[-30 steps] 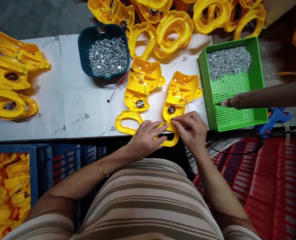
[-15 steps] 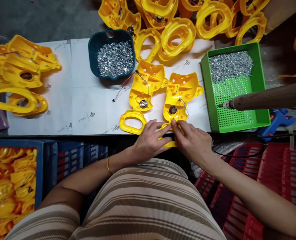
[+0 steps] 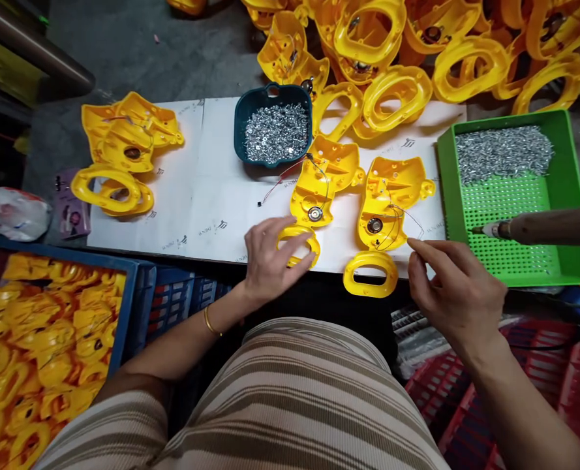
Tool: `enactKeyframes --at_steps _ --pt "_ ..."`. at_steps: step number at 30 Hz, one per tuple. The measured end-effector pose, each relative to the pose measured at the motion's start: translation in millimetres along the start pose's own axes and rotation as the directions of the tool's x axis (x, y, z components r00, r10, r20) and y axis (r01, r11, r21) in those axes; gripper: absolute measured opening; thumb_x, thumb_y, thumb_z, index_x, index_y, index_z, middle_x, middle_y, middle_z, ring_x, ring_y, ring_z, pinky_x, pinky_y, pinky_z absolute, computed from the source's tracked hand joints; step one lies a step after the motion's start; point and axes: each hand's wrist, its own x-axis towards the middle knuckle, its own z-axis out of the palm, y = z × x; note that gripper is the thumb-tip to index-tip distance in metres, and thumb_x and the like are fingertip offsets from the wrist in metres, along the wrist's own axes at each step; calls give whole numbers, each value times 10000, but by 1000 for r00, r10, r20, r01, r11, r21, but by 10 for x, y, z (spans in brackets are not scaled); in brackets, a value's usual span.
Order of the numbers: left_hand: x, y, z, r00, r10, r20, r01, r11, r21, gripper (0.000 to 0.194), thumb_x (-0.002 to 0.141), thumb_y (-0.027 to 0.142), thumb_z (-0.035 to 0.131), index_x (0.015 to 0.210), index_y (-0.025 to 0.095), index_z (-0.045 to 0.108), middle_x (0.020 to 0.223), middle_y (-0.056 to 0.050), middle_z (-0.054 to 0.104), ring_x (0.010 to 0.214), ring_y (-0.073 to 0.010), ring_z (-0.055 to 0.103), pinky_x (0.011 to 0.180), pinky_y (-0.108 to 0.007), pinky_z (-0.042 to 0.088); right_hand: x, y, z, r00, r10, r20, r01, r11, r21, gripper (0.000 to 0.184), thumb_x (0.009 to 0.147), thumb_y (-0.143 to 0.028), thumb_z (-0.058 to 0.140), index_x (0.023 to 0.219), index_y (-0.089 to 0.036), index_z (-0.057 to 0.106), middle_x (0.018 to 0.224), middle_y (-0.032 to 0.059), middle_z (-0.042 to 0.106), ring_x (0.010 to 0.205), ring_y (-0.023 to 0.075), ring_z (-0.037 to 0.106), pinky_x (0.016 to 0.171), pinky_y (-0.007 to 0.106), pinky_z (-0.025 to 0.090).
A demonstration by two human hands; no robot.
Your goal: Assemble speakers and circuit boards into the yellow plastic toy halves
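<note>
My left hand (image 3: 269,261) reaches over a yellow oval ring (image 3: 315,245), its fingers spread; whether it touches the ring is unclear. Behind it lies an open yellow plastic shell (image 3: 327,171) with a round speaker and loose wires. A second shell (image 3: 397,186) lies to its right, with another oval ring (image 3: 370,292) in front, jutting over the table edge. My right hand (image 3: 458,287) is closed in a pinch beside that second shell, close to its thin wire. Anything between the fingertips is too small to make out.
A dark teal tub (image 3: 241,104) holds small metal parts. On the right, a green basket (image 3: 576,196) holds screws, with an electric screwdriver (image 3: 554,227) above. Yellow parts (image 3: 397,98) pile up behind; more shells (image 3: 126,140) lie left. A blue crate (image 3: 130,307) stands lower left.
My hands have moved apart from the right-hand ring, which now lies free. The left went to the other ring; the right drew off to the right. The view has shifted left.
</note>
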Motion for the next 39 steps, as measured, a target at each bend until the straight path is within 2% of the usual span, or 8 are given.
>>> enactKeyframes --at_steps 5,13,21,25,28,31,34,39 --pt "-193 -80 123 986 -40 161 48 998 -45 255 887 307 671 1118 205 705 1266 -120 621 1157 -264 531 984 -430 452 507 -374 118 994 56 92 -69 987 148 282 970 -295 481 1156 -207 674 973 93 655 740 184 621 569 298 416" --pt "-123 133 117 998 -4 66 10 996 -88 116 887 271 669 952 210 743 1069 -79 706 1053 -242 582 912 -403 446 1067 -432 689 919 191 346 -207 978 10 260 897 -360 610 1076 -209 723 1072 95 640 705 186 571 547 302 308" --pt "283 -30 185 978 -197 68 209 927 -311 233 907 332 636 1064 174 706 814 -34 674 691 -134 571 696 -269 478 1128 -434 533 911 210 356 -339 872 354 129 820 -318 715 800 -201 766 667 16 685 576 137 551 557 282 322" --pt "501 22 255 965 -246 88 261 892 -369 150 845 240 668 715 168 685 680 -2 624 629 -111 537 611 -234 415 1139 -498 465 900 193 392 -377 796 473 152 812 -305 724 745 -169 746 693 23 704 590 133 587 542 266 369" --pt "567 65 210 918 -372 142 385 742 -548 209 815 226 680 615 169 661 621 12 612 587 -95 518 579 -222 401 1074 -509 441 927 152 343 -337 740 582 188 865 -333 677 801 -171 748 760 22 727 650 137 634 581 258 433" --pt "584 67 123 760 -521 389 607 355 -711 246 789 394 745 691 171 716 571 27 588 500 -67 469 477 -194 371 937 -511 399 968 137 211 -246 700 671 179 894 -343 652 919 -195 749 862 22 742 752 147 672 662 256 494" --pt "587 39 72 636 -536 556 669 23 -743 343 703 488 822 720 158 731 488 62 492 403 -23 352 361 -153 251 778 -536 376 988 76 136 -150 699 699 138 868 -301 690 956 -211 746 933 35 737 871 174 686 792 277 533" --pt "547 15 105 676 -523 519 606 -7 -796 276 715 425 842 770 165 770 520 46 540 419 -7 396 362 -114 298 644 -548 438 959 163 232 -283 577 766 229 872 -307 693 1060 -183 734 992 67 716 825 162 694 771 282 566"
